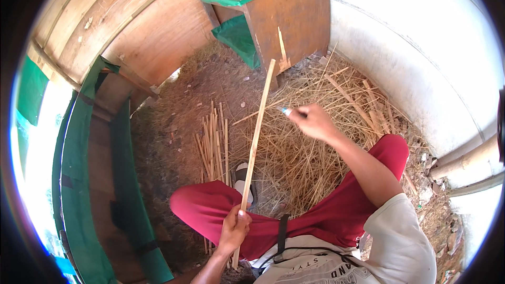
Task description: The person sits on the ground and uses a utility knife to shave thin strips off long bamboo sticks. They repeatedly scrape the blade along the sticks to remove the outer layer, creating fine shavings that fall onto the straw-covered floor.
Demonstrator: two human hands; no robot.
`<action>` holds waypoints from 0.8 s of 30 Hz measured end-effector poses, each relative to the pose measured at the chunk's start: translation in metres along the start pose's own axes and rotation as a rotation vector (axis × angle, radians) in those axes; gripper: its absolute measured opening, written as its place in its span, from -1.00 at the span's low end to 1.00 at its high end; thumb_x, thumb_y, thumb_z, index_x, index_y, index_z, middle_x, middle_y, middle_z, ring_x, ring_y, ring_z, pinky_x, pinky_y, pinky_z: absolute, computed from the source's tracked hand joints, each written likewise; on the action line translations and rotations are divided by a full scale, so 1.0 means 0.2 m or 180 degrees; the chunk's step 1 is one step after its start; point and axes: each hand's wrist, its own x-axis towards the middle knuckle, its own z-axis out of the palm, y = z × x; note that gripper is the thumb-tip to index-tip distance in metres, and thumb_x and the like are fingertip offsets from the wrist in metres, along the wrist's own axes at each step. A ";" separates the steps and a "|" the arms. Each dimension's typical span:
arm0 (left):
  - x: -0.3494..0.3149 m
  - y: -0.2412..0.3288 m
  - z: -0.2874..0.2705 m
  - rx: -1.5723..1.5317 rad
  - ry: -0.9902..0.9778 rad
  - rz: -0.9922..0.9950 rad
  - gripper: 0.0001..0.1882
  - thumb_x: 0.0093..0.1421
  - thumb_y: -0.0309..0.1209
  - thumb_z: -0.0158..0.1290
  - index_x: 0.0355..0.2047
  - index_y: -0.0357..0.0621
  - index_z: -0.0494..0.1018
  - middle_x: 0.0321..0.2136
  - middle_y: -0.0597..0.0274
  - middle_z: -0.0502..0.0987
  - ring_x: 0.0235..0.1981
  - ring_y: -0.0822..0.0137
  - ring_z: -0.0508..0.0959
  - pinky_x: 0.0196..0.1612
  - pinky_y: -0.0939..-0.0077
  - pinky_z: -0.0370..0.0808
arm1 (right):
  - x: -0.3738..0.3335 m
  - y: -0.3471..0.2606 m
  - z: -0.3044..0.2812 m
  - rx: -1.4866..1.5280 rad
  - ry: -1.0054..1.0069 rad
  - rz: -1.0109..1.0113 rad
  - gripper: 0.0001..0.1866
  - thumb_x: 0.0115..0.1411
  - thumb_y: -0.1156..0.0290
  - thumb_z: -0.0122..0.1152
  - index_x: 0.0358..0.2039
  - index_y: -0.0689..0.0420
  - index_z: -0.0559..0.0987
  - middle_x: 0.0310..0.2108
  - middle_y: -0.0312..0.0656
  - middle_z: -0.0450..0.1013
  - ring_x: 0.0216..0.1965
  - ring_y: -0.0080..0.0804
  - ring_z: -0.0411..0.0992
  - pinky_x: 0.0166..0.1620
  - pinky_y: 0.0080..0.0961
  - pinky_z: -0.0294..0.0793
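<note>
My left hand [234, 230] grips the lower end of a long, thin pale bamboo strip [257, 131] that slants up and away from my lap. Off to the right of the strip, my right hand [311, 120] is raised and closed around a small knife with a light blue tip [285, 110]; its blade is not touching the strip. I sit with knees in red trousers [210, 205] spread apart. A bundle of cut bamboo sticks [214, 144] lies on the ground beyond my left knee.
Straw and bamboo shavings [336, 100] cover the ground ahead. A wooden box with a green cover [273, 16] stands at the back. A green-lined wooden frame [94, 179] runs along the left. A white wall [421, 47] curves along the right.
</note>
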 end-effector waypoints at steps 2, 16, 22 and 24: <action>0.05 0.05 0.08 -0.0094 0.0200 -0.0140 -0.55 0.51 -0.15 -0.29 0.05 -0.30 0.38 -0.54 0.47 0.24 -0.60 0.67 0.14 -0.56 0.76 0.15 | -0.10 -0.07 0.05 -0.0061 -0.0377 -0.0173 -0.51 0.41 -0.04 -0.03 -0.03 0.09 0.65 -0.72 -0.37 0.33 -0.78 -0.64 0.09 -0.71 -0.57 0.05; 0.13 0.02 0.15 0.0177 0.0597 0.0514 -0.67 0.48 -0.28 -0.16 -0.11 -0.34 0.45 -0.63 0.48 0.25 -0.69 0.66 0.16 -0.66 0.71 0.12 | -0.08 0.03 0.19 -0.0601 0.0320 -0.1599 -0.55 0.27 -0.06 0.19 -0.24 0.09 0.74 -0.81 -0.18 0.39 -0.80 -0.38 0.36 -0.66 -0.37 0.32; 0.02 0.04 0.14 -0.0168 0.0412 0.0237 -0.69 0.48 -0.30 -0.15 -0.17 -0.34 0.44 -0.66 0.45 0.24 -0.75 0.66 0.15 -0.72 0.68 0.09 | -0.11 0.05 0.26 -0.1051 0.0569 -0.1807 -0.55 0.27 -0.10 0.16 -0.24 0.01 0.75 -0.82 -0.24 0.40 -0.82 -0.34 0.35 -0.69 -0.38 0.32; -0.01 0.06 0.13 -0.0256 0.0365 0.0126 -0.69 0.48 -0.30 -0.16 -0.18 -0.34 0.43 -0.66 0.44 0.23 -0.75 0.65 0.16 -0.73 0.67 0.08 | -0.12 0.05 0.27 -0.1295 0.0620 -0.1844 -0.53 0.27 -0.13 0.14 -0.23 -0.01 0.75 -0.82 -0.24 0.40 -0.84 -0.36 0.31 -0.72 -0.39 0.27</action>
